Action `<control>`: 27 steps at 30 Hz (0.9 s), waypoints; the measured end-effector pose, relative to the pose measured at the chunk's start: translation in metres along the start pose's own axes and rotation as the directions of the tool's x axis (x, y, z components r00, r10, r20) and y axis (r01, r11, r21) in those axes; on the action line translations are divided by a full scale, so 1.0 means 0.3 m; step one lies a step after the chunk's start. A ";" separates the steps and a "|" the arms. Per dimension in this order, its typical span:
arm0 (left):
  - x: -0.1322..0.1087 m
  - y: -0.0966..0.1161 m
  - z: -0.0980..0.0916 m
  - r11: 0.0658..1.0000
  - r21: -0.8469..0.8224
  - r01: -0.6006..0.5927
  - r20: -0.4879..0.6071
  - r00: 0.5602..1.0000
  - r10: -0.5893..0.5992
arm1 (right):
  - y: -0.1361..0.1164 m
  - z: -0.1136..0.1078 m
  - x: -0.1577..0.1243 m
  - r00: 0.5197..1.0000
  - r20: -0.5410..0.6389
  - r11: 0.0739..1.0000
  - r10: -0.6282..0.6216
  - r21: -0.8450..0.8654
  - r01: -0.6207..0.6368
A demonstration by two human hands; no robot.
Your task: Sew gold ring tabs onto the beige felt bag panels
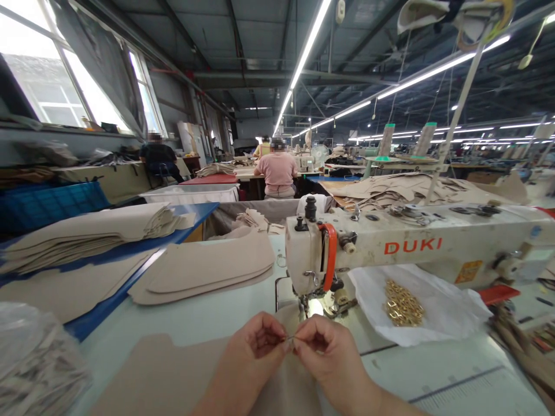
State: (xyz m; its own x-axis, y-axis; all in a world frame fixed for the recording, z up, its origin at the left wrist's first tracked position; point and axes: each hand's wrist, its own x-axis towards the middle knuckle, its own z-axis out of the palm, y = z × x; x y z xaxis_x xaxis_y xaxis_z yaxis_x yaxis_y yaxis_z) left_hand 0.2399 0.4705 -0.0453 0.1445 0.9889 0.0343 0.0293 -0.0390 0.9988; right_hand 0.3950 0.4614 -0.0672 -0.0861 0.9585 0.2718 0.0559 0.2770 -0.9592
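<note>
My left hand and my right hand meet fingertip to fingertip in front of the sewing machine. Both pinch a small thin piece between thumb and forefinger; it is too small to name. Beneath them lies a beige fabric panel, partly hidden by my hands and wrists. The machine's needle area is lit, just beyond my fingers. To the right, small gold metal pieces are heaped on a white sheet under the machine arm.
Stacked beige panels lie left of the machine, with more panels on a blue table. A clear plastic bag sits at the near left. Thread cones stand at the back right. A person in pink sits ahead.
</note>
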 end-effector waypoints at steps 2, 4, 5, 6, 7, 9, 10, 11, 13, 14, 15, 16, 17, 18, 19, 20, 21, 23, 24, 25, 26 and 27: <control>-0.005 -0.003 -0.002 0.999 0.038 -0.034 -0.015 0.999 0.035 | -0.008 -0.002 0.000 0.999 0.018 0.997 0.043 0.062 -0.044; -0.008 -0.004 -0.004 0.996 0.071 -0.055 -0.021 0.998 0.056 | -0.015 -0.008 -0.001 0.994 0.053 0.982 0.093 0.157 -0.100; -0.009 -0.004 -0.004 0.995 0.084 -0.062 -0.022 0.998 0.064 | -0.017 -0.011 -0.001 0.991 0.076 0.972 0.114 0.196 -0.127; -0.009 -0.003 -0.003 0.993 0.095 -0.067 -0.021 0.997 0.069 | -0.018 -0.016 -0.002 0.987 0.093 0.965 0.128 0.218 -0.146; -0.009 -0.003 -0.003 0.992 0.102 -0.070 -0.021 0.997 0.073 | -0.017 -0.020 -0.002 0.985 0.105 0.963 0.137 0.219 -0.157; -0.008 -0.002 0.000 0.991 0.111 -0.078 -0.022 0.997 0.080 | -0.017 -0.028 -0.003 0.983 0.110 0.974 0.144 0.162 -0.161; -0.008 -0.002 0.002 0.990 0.115 -0.079 -0.021 0.996 0.082 | -0.017 -0.031 -0.003 0.984 0.108 0.980 0.140 0.125 -0.154; -0.007 -0.002 0.003 0.989 0.121 -0.081 -0.020 0.996 0.084 | -0.019 -0.033 -0.003 0.985 0.107 0.985 0.136 0.090 -0.146; -0.008 -0.002 0.003 0.987 0.138 -0.086 -0.011 0.996 0.088 | -0.024 -0.037 -0.002 0.986 0.109 0.991 0.129 0.020 -0.132; -0.008 -0.003 0.001 0.985 0.149 -0.087 -0.001 0.996 0.088 | -0.028 -0.038 -0.002 0.986 0.109 0.992 0.125 -0.014 -0.124; -0.008 -0.004 -0.003 0.982 0.164 -0.090 0.017 0.996 0.089 | -0.030 -0.038 -0.001 0.986 0.110 0.992 0.124 -0.045 -0.119; -0.009 -0.005 -0.008 0.977 0.189 -0.098 0.042 0.995 0.091 | -0.032 -0.038 0.001 0.986 0.109 0.990 0.127 -0.068 -0.120; -0.008 -0.007 -0.014 0.967 0.229 -0.110 0.069 0.993 0.096 | -0.033 -0.039 0.003 0.985 0.107 0.989 0.133 -0.085 -0.124; -0.006 -0.010 -0.021 0.949 0.288 -0.131 0.089 0.990 0.110 | -0.032 -0.039 0.005 0.984 0.105 0.987 0.145 -0.091 -0.136; -0.003 -0.014 -0.027 0.916 0.367 -0.164 0.096 0.986 0.138 | -0.030 -0.040 0.008 0.979 0.101 0.982 0.177 -0.087 -0.168; 0.001 -0.019 -0.033 0.865 0.458 -0.203 0.091 0.979 0.181 | -0.028 -0.041 0.012 0.970 0.096 0.973 0.224 -0.079 -0.217; 0.006 -0.026 -0.038 0.799 0.552 -0.240 0.082 0.969 0.234 | -0.026 -0.042 0.017 0.957 0.089 0.960 0.278 -0.070 -0.272; 0.014 -0.040 -0.041 0.642 0.705 -0.300 0.099 0.939 0.330 | -0.024 -0.048 0.031 0.921 0.085 0.924 0.381 -0.063 -0.377; 0.016 -0.047 -0.040 0.571 0.755 -0.322 0.126 0.926 0.356 | -0.025 -0.051 0.039 0.903 0.088 0.907 0.419 -0.068 -0.415; 0.014 -0.052 -0.037 0.511 0.789 -0.341 0.160 0.917 0.365 | -0.028 -0.055 0.048 0.890 0.095 0.895 0.446 -0.078 -0.440; 0.010 -0.057 -0.035 0.465 0.810 -0.357 0.192 0.911 0.365 | -0.031 -0.058 0.057 0.879 0.107 0.884 0.466 -0.090 -0.458; 0.003 -0.060 -0.032 0.430 0.824 -0.368 0.214 0.906 0.365 | -0.036 -0.061 0.067 0.864 0.120 0.872 0.489 -0.103 -0.479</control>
State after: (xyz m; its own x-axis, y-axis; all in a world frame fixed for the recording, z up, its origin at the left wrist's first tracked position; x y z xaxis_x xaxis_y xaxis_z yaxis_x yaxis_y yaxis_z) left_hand 0.2299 0.4735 -0.0630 0.3535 0.8510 0.3884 0.7744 -0.4991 0.3887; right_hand 0.4108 0.4788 -0.0499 -0.1661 0.9555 -0.2436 0.1920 -0.2110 -0.9585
